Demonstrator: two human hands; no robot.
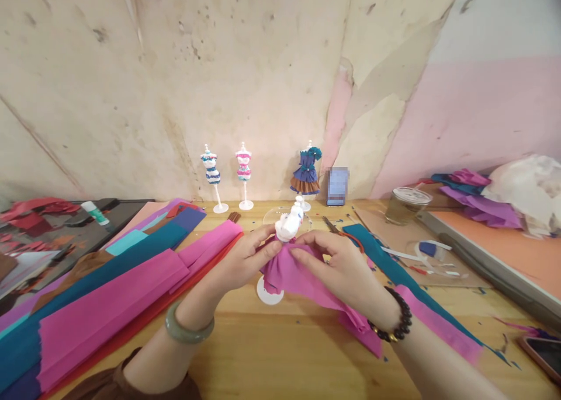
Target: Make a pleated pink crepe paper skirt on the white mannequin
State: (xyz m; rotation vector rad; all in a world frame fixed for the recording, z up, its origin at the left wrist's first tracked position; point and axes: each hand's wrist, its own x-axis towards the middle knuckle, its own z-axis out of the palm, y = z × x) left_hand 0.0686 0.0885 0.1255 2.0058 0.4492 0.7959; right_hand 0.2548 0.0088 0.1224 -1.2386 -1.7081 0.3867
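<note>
Between my hands a small white dress form (288,225) leans to the right, its round white base (269,292) low on the table. Magenta crepe paper (291,274) is gathered in folds around its waist like a skirt, and a long strip of it trails down to the right. My left hand (248,257) is closed at the waist, thumb and fingers pressing the gathered paper against the form. On the other side my right hand (335,263) pinches the paper's top edge between thumb and fingers. The far side of the waist is hidden.
Behind stand two dress forms with coloured bands (211,169) (243,165) and one in a blue and brown paper dress (305,172). Folded crepe paper (114,295) covers the left. Scissors (329,225), a teal strip (394,271), a lidded cup (405,207) and a phone (543,353) lie right.
</note>
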